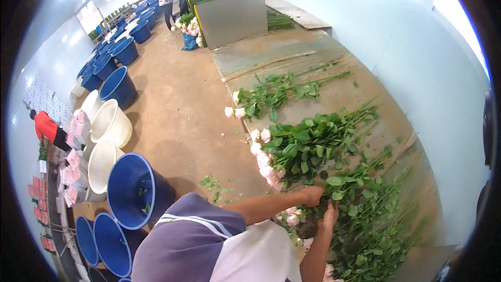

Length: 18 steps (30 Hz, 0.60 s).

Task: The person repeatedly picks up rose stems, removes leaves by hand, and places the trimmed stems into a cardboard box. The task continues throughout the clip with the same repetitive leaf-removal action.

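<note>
My left hand is closed on leafy rose stems in the bunch at the lower right of the table. My right hand grips the same stems just below it, its fingertips partly hidden by leaves. Pale pink rose heads hang at the table's near edge beside my forearms. A larger bunch of pink roses lies just beyond my hands, and a smaller one farther along the table.
Blue tubs and white buckets line the floor at left. A person in red bends by the left wall. Another person stands at the far end beside metal dividers. A pale wall bounds the table's right side.
</note>
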Tool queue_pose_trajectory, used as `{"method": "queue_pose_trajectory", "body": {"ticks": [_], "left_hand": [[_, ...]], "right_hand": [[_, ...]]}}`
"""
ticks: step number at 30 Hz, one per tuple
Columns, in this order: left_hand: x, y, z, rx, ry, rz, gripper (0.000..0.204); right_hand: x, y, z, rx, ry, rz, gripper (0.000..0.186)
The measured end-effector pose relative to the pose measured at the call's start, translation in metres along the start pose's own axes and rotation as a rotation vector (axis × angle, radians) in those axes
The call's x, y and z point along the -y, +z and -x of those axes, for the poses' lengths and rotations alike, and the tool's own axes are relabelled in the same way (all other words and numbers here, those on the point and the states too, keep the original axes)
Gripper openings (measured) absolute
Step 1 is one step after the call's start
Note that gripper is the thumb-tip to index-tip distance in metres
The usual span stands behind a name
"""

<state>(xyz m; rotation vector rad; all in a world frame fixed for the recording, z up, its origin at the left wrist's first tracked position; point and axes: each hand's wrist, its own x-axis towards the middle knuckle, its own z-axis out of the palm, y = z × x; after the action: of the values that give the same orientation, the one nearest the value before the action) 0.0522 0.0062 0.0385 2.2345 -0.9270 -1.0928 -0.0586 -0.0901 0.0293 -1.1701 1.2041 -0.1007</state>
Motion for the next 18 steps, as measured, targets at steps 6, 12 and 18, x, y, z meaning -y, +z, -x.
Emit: {"method": "queue_pose_trajectory", "body": {"ticks": [6,12,18], "left_hand": [[0.011,-0.008,-0.001,-0.190,0.074,0.203,0.044],[0.015,-0.013,-0.004,0.086,0.070,-0.064,0.043],[0.058,-0.016,-0.005,-0.148,0.098,0.702,0.028]], "right_hand": [[0.012,-0.002,0.008,-0.075,-0.065,-0.119,0.058],[0.017,0.028,0.010,0.091,-0.119,-0.124,0.048],[0.009,0.048,-0.011,0.088,-0.356,-0.003,0.047]]}}
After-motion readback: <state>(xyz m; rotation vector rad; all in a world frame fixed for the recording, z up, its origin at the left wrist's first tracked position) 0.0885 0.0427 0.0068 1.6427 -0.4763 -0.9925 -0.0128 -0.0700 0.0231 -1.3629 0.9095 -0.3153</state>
